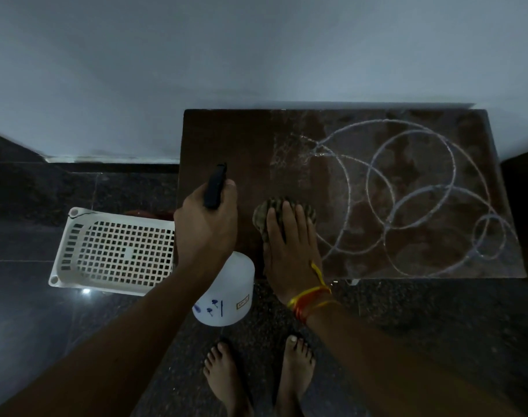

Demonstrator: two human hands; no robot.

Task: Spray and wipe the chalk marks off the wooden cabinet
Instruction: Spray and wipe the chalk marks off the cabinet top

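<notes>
— Dim room, pale wall behind, dark stone floor (407,341) under our bare feet (226,374); where do we stand with the wooden cabinet (226,136)?

— Its top lies right in front of us, against the wall. The chalk marks (410,179), looping rings, cover the half away from the basket, and a wet sheen sits over them, so the spraying looks done there. The half nearer the basket looks bare of rings.

— Why is our right hand (289,245) flat?

— Its fingers lie straight, pressing the cloth (274,209) onto the cabinet top just beside the nearest ring. We judge that spreads the pressure for a wide stroke across the rings.

— And the left hand (207,224)?

— It curls round the dark trigger head of the spray bottle (226,293), held over the cabinet's near edge, nozzle pointing toward the wall. We keep it ready for another squirt.

— The white basket (115,251)?

— On the floor beside the cabinet, out of the way of wiping.
</notes>
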